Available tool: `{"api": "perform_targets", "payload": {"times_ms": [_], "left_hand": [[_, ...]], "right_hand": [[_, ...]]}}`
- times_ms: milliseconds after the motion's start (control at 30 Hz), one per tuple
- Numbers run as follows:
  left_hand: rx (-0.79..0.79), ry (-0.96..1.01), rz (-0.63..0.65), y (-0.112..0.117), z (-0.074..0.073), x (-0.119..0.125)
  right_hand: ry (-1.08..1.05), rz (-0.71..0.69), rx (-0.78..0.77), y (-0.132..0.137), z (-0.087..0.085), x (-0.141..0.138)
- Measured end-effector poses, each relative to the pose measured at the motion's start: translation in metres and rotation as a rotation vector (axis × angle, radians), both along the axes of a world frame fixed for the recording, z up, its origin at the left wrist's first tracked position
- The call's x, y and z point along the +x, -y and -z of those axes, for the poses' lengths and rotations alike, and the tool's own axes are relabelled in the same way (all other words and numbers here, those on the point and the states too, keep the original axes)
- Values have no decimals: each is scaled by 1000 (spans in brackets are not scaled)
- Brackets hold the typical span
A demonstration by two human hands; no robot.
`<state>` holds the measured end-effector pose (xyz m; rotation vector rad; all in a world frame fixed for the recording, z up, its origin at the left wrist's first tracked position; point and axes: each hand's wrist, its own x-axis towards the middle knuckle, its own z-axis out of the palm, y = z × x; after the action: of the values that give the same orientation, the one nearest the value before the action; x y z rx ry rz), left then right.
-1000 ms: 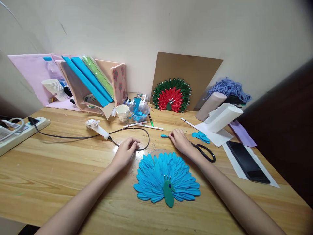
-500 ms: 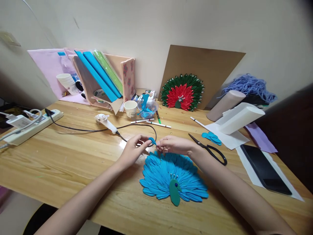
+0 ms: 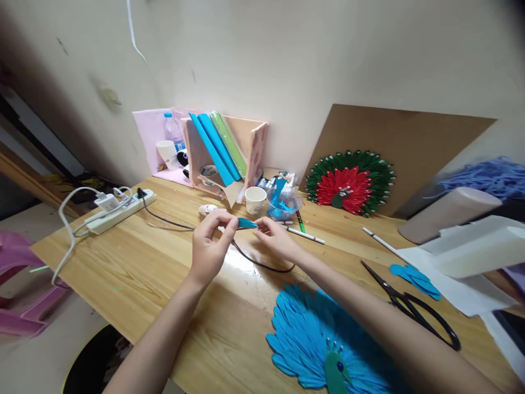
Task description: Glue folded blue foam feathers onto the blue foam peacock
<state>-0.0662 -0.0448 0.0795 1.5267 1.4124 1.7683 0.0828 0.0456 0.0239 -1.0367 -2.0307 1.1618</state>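
A small blue crepe-paper feather [image 3: 246,222] is stretched between my hands above the table. My left hand [image 3: 211,246] pinches one end between thumb and fingers. The fingertips of my right hand [image 3: 274,236] close on its pointed tip. Below my right forearm lies a blue paper peacock [image 3: 301,334] with layered feathers, its green body [image 3: 335,372] cut off by the lower frame edge. Behind my left hand the white glue gun [image 3: 207,210] is mostly hidden, its black cord [image 3: 262,266] looping under my hands.
Black scissors [image 3: 404,301] and loose blue paper pieces [image 3: 416,280] lie to the right. At the back stand a paper cup [image 3: 255,201], a clear tub of blue scraps [image 3: 284,205] and a red-green peacock [image 3: 348,183] against brown board [image 3: 410,142]. A power strip [image 3: 123,212] sits at left.
The camera view has swung left and closer, so the table things appear farther right. Both hands have moved up and away from the peacock, toward the glue gun, still with the feather.
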Motion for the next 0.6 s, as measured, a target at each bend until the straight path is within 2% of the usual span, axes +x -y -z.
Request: {"api": "perform_targets", "payload": {"times_ms": [67, 133, 233, 300, 433, 600], "left_hand": [[126, 61, -144, -1, -4, -14], [192, 124, -287, -7, -3, -30], [136, 176, -434, -21, 9, -58], [36, 208, -444, -31, 20, -77], [-122, 215, -518, -43, 44, -106], [-242, 181, -583, -50, 64, -117]], "right_hand": [[109, -38, 229, 2, 2, -28], [210, -49, 366, 3, 4, -54], [266, -56, 353, -1, 10, -88], [242, -52, 312, -7, 16, -103], [182, -18, 272, -13, 24, -105], [48, 34, 235, -5, 13, -77]]}}
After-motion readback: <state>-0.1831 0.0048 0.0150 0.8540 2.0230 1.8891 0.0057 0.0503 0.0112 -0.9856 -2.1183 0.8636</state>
